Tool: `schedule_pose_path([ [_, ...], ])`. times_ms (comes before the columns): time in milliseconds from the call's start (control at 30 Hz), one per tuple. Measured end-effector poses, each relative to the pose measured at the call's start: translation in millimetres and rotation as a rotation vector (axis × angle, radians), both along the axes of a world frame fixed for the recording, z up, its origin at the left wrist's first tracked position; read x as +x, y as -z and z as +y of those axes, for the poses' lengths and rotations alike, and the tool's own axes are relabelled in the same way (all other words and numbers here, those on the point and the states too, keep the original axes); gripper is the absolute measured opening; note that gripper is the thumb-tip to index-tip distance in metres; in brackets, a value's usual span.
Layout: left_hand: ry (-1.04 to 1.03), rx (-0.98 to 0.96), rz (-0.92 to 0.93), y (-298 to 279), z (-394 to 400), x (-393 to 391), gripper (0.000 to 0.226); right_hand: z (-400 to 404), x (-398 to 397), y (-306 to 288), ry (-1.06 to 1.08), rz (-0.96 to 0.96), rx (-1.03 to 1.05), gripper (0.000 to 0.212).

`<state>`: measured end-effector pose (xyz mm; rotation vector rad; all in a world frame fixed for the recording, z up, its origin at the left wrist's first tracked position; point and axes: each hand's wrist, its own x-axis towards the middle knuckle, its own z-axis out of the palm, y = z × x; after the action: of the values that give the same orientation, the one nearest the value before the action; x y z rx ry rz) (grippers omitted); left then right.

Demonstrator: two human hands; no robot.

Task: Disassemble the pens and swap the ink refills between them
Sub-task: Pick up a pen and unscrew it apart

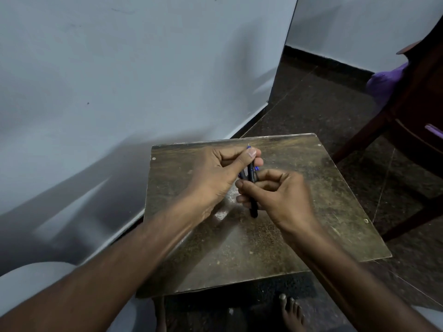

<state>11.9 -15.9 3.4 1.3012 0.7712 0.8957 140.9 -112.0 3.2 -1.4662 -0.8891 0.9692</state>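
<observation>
Two slim dark pens (252, 188) with blue ends, held side by side above the middle of a worn, scratched brown table (311, 188). Left hand (215, 173) curled closed around the upper ends at 12 o'clock, thumb pressed on top. Right hand (280, 195) curled closed around the lower barrels, tip of one poking out at 6 o'clock. Smooth pale wall (119, 80) at 10 o'clock, dark speckled floor (323, 97) at 1, dark wooden chair (412, 116) with purple cloth (383, 82) at 2. Bare toes (291, 310) below the table edge at 6.
</observation>
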Motion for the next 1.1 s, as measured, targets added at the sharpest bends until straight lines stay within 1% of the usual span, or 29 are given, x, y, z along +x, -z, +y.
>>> schedule_pose_path([
  [67,0.038,-0.035,-0.012,-2,-1,0,0.013,1,1,-2,0.030,-0.035,0.002,0.034],
  [100,0.059,-0.047,-0.013,-3,1,-1,0.014,2,2,-2,0.004,-0.022,-0.006,0.035],
  [233,0.026,-0.037,0.007,-5,8,-6,0.018,2,13,0,-0.170,0.121,-0.087,0.033],
  [300,0.019,-0.063,0.019,-5,9,-7,0.018,3,16,3,-0.211,0.100,-0.078,0.026],
  [367,0.023,-0.075,0.021,-4,9,-7,0.019,4,16,5,-0.194,0.081,-0.062,0.012],
  [400,0.024,-0.071,0.022,-4,9,-7,0.019,4,16,5,-0.166,0.081,-0.060,0.010],
  [467,0.031,-0.075,0.012,-4,9,-6,0.018,5,16,5,-0.126,0.088,-0.066,0.022],
  [533,0.019,-0.083,0.020,-3,10,-6,0.019,6,16,4,-0.155,0.125,-0.090,0.028],
  [600,-0.002,-0.088,0.047,-3,11,-6,0.020,6,16,4,-0.204,0.121,-0.115,0.027],
  [633,-0.008,-0.093,0.053,-3,12,-6,0.021,6,15,5,-0.210,0.090,-0.116,0.025],
  [733,-0.003,-0.098,0.063,-2,12,-7,0.024,5,15,8,-0.147,0.019,-0.104,0.018],
  [800,0.000,-0.091,0.061,-2,12,-6,0.024,6,14,8,-0.114,0.046,-0.101,0.029],
  [833,-0.001,-0.091,0.053,-2,12,-6,0.024,6,15,7,-0.122,0.057,-0.110,0.031],
  [933,-0.013,-0.088,0.056,-3,13,-7,0.023,6,11,7,-0.159,0.056,-0.148,0.028],
  [967,-0.017,-0.089,0.060,-3,14,-7,0.023,5,9,7,-0.148,0.046,-0.152,0.028],
  [1033,-0.024,-0.091,0.069,-2,14,-8,0.023,6,9,8,-0.107,0.032,-0.143,0.021],
  [1067,-0.026,-0.088,0.075,-2,15,-8,0.024,6,9,7,-0.088,0.045,-0.138,0.017],
  [1100,-0.026,-0.087,0.076,-3,14,-7,0.024,6,9,7,-0.081,0.067,-0.134,0.018],
])
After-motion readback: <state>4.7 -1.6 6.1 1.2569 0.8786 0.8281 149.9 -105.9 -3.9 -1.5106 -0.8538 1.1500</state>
